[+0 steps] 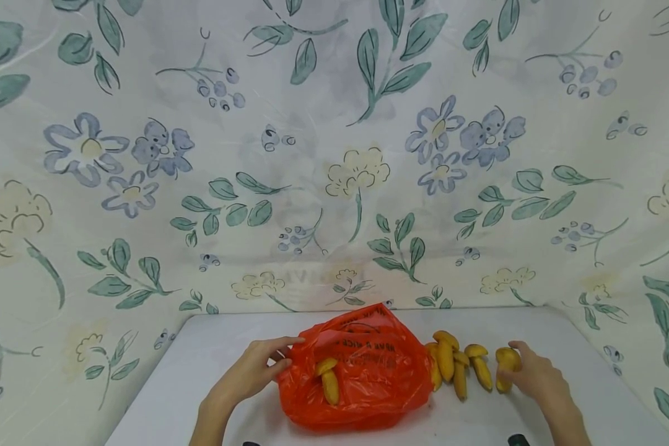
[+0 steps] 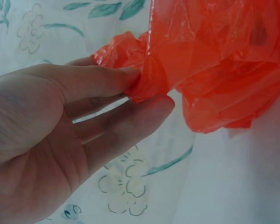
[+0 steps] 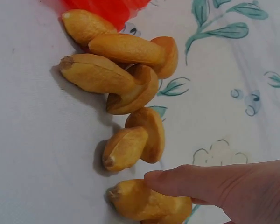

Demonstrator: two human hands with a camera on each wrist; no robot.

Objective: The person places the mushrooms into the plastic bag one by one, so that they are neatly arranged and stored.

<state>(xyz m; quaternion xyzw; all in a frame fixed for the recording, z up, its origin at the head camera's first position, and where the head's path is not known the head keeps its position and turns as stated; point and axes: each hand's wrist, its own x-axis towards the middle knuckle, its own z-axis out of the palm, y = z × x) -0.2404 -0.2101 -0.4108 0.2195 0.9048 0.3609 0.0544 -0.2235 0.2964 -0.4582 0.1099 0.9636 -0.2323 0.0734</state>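
Note:
A red plastic bag (image 1: 368,384) with dark print lies on the white table. My left hand (image 1: 254,371) pinches its left edge between thumb and fingers; the left wrist view shows the thin film (image 2: 151,70) bunched at the fingertips. One yellow mushroom (image 1: 329,383) shows against the bag's front left part. At the right, my right hand (image 1: 541,375) grips another yellow mushroom (image 1: 503,370) by its cap and stem. In the right wrist view the thumb (image 3: 170,182) presses on this mushroom (image 3: 140,200), while the other fingers are mostly hidden.
Several more yellow mushrooms (image 1: 446,359) stand in a loose row between the bag and my right hand, the leftmost close against the bag. Behind the table (image 1: 223,334) hangs a floral cloth (image 1: 312,186). A small dark object (image 1: 517,440) shows at the bottom edge.

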